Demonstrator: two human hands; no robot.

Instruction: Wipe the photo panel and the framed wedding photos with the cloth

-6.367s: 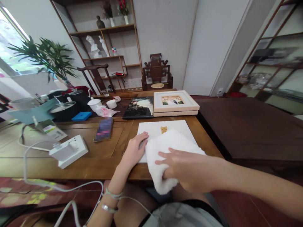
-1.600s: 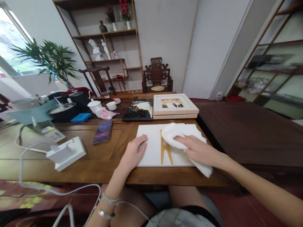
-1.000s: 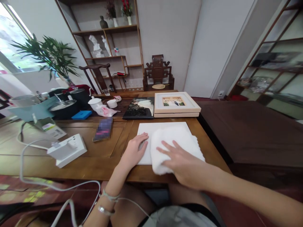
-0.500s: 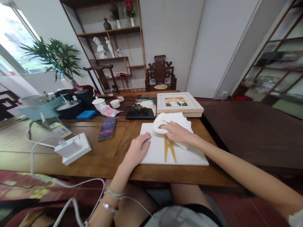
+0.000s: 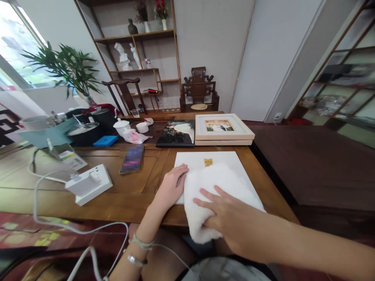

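My right hand (image 5: 224,218) grips a folded white towel (image 5: 218,183) at the table's near edge. Its fingers spread over the cloth, and the thumb is tucked in a fold. The towel covers much of a flat white board (image 5: 190,159) and hangs past the edge toward my lap. Above the cloth shows the top of a golden figure (image 5: 208,162) on the board; its lower part is hidden. My left hand (image 5: 172,185) lies with fingers stretched out on the board's left edge, close beside the towel and holding nothing.
Behind the board lie a dark picture panel (image 5: 175,133) and stacked light wooden frames (image 5: 224,130). Left stand a white power strip (image 5: 89,183) with a cable (image 5: 36,203), a blurred purple item (image 5: 131,159), a blue box (image 5: 105,141), a white teapot (image 5: 121,125) and a black pot (image 5: 84,134).
My right hand has drawn the towel from the board's far part toward me, over the near edge. The figure's top is uncovered and its legs are hidden. My left hand has stayed in place.
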